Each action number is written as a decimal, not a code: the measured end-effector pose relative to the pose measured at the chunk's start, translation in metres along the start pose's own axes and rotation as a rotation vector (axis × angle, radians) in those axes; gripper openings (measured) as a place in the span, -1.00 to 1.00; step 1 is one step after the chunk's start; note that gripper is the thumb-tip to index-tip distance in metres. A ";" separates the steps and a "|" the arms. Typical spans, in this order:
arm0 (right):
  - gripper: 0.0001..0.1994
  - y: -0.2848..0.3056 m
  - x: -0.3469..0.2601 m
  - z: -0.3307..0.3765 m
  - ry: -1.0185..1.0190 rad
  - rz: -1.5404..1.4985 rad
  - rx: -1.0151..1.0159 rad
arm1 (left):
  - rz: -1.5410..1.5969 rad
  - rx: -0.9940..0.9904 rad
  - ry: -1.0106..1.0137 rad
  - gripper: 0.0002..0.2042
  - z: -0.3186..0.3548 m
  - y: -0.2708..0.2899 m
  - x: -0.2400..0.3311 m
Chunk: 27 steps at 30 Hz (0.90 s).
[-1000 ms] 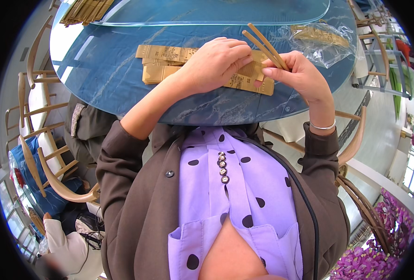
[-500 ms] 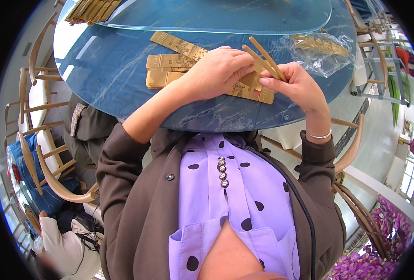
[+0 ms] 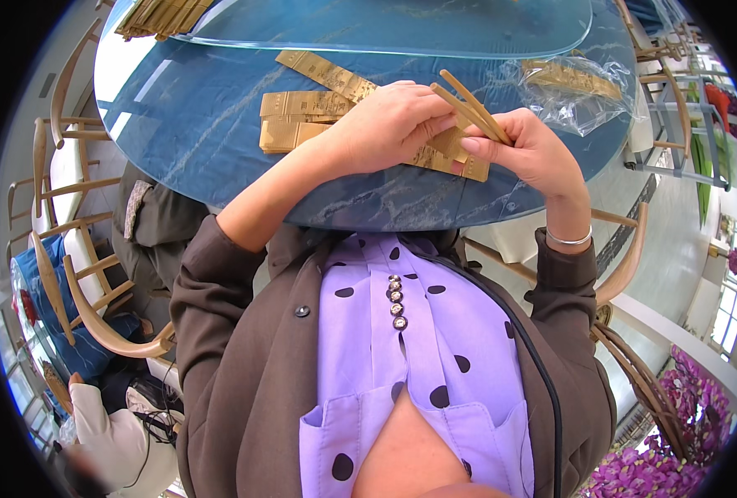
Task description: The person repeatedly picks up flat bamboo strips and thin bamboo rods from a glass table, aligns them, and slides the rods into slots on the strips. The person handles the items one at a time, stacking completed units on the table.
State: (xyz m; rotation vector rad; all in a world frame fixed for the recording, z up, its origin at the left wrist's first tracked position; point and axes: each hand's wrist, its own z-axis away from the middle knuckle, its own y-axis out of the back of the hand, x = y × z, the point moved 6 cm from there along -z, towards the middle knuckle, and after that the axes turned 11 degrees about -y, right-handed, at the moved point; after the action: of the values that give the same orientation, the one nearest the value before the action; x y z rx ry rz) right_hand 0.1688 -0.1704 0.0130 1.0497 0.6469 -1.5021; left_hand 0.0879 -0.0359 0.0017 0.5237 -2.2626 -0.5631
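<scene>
My right hand (image 3: pixel 533 151) is closed round two slim wooden chopsticks (image 3: pixel 468 101), which point up and to the left with their ends spread slightly apart. My left hand (image 3: pixel 392 124) pinches a gold paper sleeve (image 3: pixel 446 146) close to the right fingertips; its fingers partly hide the sleeve. Beneath both hands lies another gold sleeve (image 3: pixel 473 168) with dark print and a small pink patch. Left of them, several flat gold sleeves (image 3: pixel 285 138) rest in a loose pile on the table, one (image 3: pixel 314 70) slanting away at the top.
A blue marbled round table (image 3: pixel 194 149) carries a raised glass turntable (image 3: pixel 402 37). At its far left is a heap of gold sleeves (image 3: pixel 161 17); at the right lies a clear plastic bag (image 3: pixel 580 104) with gold sleeves inside. Wooden chairs (image 3: pixel 95 282) stand around.
Both hands keep their grip and have hardly moved. The chopsticks' upper ends have shifted slightly.
</scene>
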 end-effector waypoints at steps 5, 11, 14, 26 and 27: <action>-0.75 0.001 0.000 0.001 -0.012 0.060 -0.063 | 0.080 -0.088 0.060 -0.77 0.004 -0.003 -0.004; -0.77 0.001 -0.001 0.004 -0.029 -0.067 -0.089 | 0.351 -0.201 0.186 -0.74 0.004 -0.001 -0.003; -0.77 0.005 -0.003 0.006 -0.030 -0.020 -0.039 | 0.441 -0.174 0.247 -0.74 0.005 0.000 -0.008; -0.78 0.008 -0.005 0.006 -0.005 0.039 0.082 | 0.265 -0.094 0.223 -0.78 0.005 0.006 -0.012; -0.79 0.006 -0.006 0.007 0.014 0.019 0.072 | 0.258 -0.101 0.216 -0.78 0.005 0.005 -0.011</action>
State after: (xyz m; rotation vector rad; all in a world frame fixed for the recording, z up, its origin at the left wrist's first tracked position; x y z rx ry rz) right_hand 0.1729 -0.1744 0.0225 1.1195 0.5943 -1.5122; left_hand 0.0903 -0.0242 -0.0052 0.2251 -2.0432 -0.4625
